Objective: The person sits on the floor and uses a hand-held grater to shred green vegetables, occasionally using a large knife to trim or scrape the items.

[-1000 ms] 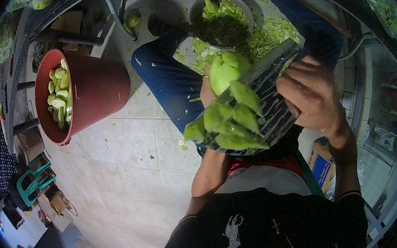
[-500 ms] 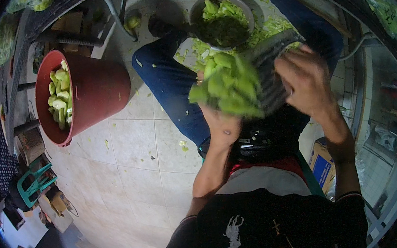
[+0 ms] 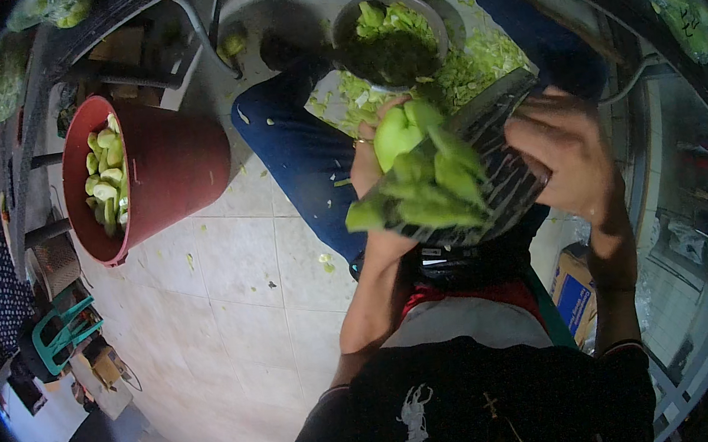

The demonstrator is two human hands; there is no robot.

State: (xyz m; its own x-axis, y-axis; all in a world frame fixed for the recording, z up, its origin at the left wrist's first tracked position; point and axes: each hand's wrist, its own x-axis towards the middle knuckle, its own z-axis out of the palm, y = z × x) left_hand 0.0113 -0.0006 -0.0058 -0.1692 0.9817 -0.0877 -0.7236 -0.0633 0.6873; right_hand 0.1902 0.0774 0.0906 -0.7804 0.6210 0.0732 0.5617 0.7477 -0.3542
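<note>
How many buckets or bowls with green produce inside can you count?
2: the red bucket on the left and the grey bowl at top centre; others may be hidden.

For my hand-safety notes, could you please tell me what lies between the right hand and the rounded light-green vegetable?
The head view shows a broad, dark metal blade carrying green pieces.

Since half second ago, broad blade point(image 3: 503, 151) with green pieces point(image 3: 442, 189) on its face has been brought nearer, though not as near as one second ago. Right hand point(image 3: 569, 153) has been shifted right and nearer. Pale green vegetable point(image 3: 393, 142) in left hand point(image 3: 364, 172), largely hidden half second ago, has been partly uncovered. More of left forearm point(image 3: 370, 306) is exposed than one second ago.
</note>
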